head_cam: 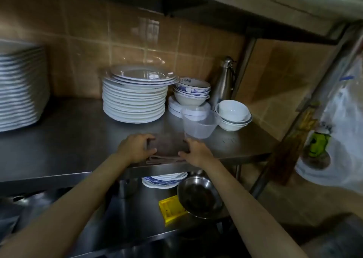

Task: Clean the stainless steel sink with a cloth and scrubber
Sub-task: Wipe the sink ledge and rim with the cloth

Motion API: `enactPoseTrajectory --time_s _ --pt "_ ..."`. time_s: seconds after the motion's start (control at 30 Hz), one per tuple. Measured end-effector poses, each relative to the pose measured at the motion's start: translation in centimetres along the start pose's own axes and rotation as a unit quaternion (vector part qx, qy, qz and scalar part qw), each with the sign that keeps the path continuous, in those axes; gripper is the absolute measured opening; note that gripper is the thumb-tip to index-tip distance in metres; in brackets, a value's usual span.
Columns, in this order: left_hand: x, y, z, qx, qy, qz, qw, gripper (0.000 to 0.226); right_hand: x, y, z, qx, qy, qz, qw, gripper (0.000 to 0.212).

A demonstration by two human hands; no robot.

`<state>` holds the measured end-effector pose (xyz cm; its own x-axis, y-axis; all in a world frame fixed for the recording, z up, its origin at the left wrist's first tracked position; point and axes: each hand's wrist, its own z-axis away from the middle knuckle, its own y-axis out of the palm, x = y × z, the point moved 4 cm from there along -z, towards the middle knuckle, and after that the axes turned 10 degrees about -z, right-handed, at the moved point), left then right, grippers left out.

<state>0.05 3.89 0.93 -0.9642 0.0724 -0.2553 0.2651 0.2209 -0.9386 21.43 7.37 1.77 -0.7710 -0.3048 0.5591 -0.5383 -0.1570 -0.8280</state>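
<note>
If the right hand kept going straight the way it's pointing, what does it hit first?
Probably the clear plastic container, which stands just beyond the right hand on the shelf. Depth is hard to judge, but nothing else shows between them.

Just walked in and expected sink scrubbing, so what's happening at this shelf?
A person is reaching up to the steel shelf with both hands on a folded brownish cloth at its front edge. The left hand grips the cloth's left side, and the right hand holds its right side. A clear plastic container and a stack of white plates stand just behind. No scrubber is visible, and no scrubbing is under way here.
</note>
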Motion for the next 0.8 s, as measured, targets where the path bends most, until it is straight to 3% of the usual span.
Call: enactPoseTrajectory --time_s 0.27,0.53,0.8 --pt "0.3 0.8 -0.6 0.041 -0.025 -0.01 0.999 0.062 0.1 0.5 -2.6 0.049 -0.025 0.017 0.998 0.071" --pt "-0.3 0.9 -0.9 0.062 -0.034 0.069 0.995 0.052 0.3 0.1 -2.6 0.053 -0.032 -0.021 0.998 0.061" --pt "-1.2 0.4 0.2 0.009 -0.043 0.144 0.989 0.032 0.5 0.0 -1.0 -0.019 -0.036 -0.094 0.995 0.04"
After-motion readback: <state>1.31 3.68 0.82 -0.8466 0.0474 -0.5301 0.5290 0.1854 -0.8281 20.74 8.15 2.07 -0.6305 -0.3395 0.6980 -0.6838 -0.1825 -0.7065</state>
